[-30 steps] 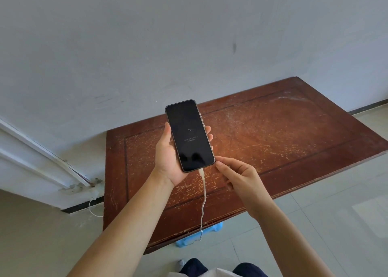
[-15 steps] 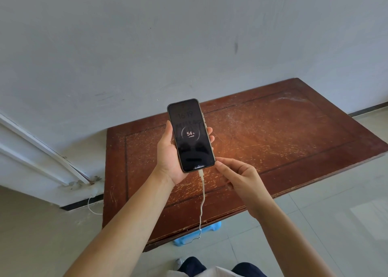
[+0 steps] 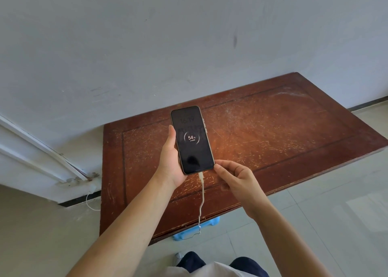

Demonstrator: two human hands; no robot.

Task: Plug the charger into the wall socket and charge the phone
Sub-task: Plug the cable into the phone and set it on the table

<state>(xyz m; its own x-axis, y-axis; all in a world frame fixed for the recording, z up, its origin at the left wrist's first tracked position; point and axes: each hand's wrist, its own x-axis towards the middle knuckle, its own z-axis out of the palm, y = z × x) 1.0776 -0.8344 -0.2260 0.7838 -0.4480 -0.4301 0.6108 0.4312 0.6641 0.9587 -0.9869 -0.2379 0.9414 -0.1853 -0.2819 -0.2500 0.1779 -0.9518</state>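
A black phone [image 3: 192, 140] is held upright over the table in my left hand [image 3: 171, 167], gripped along its left edge and back. Its screen shows a ring with 54 % inside. A white charging cable [image 3: 202, 195] is plugged into the phone's bottom end and hangs down past the table's front edge. My right hand [image 3: 235, 178] is just right of the plug, fingers loosely curled, thumb and forefinger tips touching the phone's lower right corner. No wall socket or charger block is in view.
A scratched brown wooden table [image 3: 283, 129] stands against the grey wall. A blue plastic stool [image 3: 197, 230] sits under its front edge. At the left, a white frame meets the floor, with a loop of white cable [image 3: 90, 202] beside it. My knees are at the bottom.
The phone's screen went from nearly dark to showing the 54 % charging ring. Both hands have stayed almost where they were.
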